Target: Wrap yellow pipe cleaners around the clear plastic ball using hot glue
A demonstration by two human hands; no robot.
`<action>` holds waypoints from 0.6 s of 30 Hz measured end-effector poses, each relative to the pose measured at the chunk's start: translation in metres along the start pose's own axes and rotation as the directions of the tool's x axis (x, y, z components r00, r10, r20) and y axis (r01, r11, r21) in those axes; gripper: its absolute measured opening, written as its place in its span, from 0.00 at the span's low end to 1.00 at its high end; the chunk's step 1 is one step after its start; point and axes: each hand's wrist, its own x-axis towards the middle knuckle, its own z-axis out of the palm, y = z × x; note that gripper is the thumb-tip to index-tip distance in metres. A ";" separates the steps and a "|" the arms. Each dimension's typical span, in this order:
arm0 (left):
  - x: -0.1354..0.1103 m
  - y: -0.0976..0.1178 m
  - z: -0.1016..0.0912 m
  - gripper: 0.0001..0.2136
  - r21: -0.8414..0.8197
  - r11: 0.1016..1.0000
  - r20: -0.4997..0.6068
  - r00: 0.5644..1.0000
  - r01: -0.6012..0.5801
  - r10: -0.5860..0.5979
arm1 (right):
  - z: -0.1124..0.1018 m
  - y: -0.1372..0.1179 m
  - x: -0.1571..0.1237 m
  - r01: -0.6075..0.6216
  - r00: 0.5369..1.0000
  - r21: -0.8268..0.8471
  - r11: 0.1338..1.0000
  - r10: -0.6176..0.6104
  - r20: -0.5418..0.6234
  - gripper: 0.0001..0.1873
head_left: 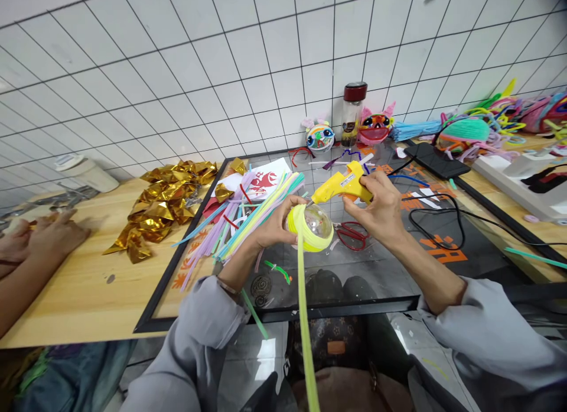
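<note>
My left hand (pixel 279 223) is closed around a clear plastic ball (pixel 318 220) partly wrapped in yellow fuzzy strands. From the ball a long yellow pipe cleaner strip (pixel 303 317) hangs down past the table edge. Gripped in my right hand (pixel 376 202) is a yellow hot glue gun (pixel 341 182), its nozzle pointing down-left at the top of the ball, close to my left fingers. Whether the nozzle touches the strands I cannot tell. Red-handled scissors (pixel 353 236) lie on the glass board just behind the ball. A bundle of pastel pipe cleaners (pixel 261 214) lies beside my left hand.
Gold foil pieces (pixel 163 205) lie at left, near another person's hands (pixel 48 234). Two decorated balls, one a colourful face (pixel 319 137), flank a bottle (pixel 351 116) by the wall. A phone (pixel 436 159), black cable (pixel 460 223) and power strip (pixel 525 184) occupy the right.
</note>
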 end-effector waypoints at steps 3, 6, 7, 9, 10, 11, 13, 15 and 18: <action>0.000 0.001 0.000 0.39 -0.001 1.000 0.014 1.000 -0.005 0.005 | 0.000 0.000 0.000 0.004 1.000 0.002 1.000 -0.004 0.001 0.08; 0.001 0.002 0.001 0.38 -0.022 1.000 0.027 0.999 -0.018 0.018 | -0.001 0.000 0.001 0.023 1.000 0.020 1.000 -0.023 -0.003 0.08; 0.001 0.002 0.001 0.38 -0.023 1.000 0.027 0.999 -0.019 0.019 | -0.002 0.000 0.001 0.028 1.000 0.024 0.999 -0.028 -0.003 0.08; 0.000 0.002 0.000 0.38 -0.015 1.000 0.022 1.000 -0.011 0.011 | -0.002 0.000 0.001 0.030 1.000 0.027 0.999 -0.030 -0.001 0.08; 0.000 0.001 0.000 0.38 -0.013 1.000 0.018 1.000 -0.006 0.006 | -0.002 0.000 0.001 0.030 1.000 0.028 0.999 -0.030 0.001 0.08; 0.000 0.001 0.000 0.38 -0.017 1.000 0.013 1.000 -0.003 0.004 | -0.002 0.000 0.002 0.030 1.000 0.031 0.999 -0.030 0.003 0.08; 0.000 -0.001 0.000 0.39 -0.031 1.000 0.004 1.000 -0.004 0.004 | -0.002 0.000 0.002 0.032 0.999 0.039 0.999 -0.032 0.002 0.08; -0.001 -0.004 -0.001 0.39 -0.036 0.999 0.002 1.000 -0.002 0.002 | -0.002 0.000 0.002 0.033 0.999 0.043 0.999 -0.033 -0.003 0.08; 0.000 -0.004 -0.001 0.39 -0.028 1.000 0.007 1.000 0.009 -0.009 | -0.002 0.000 0.002 0.032 0.999 0.048 0.998 -0.032 -0.003 0.08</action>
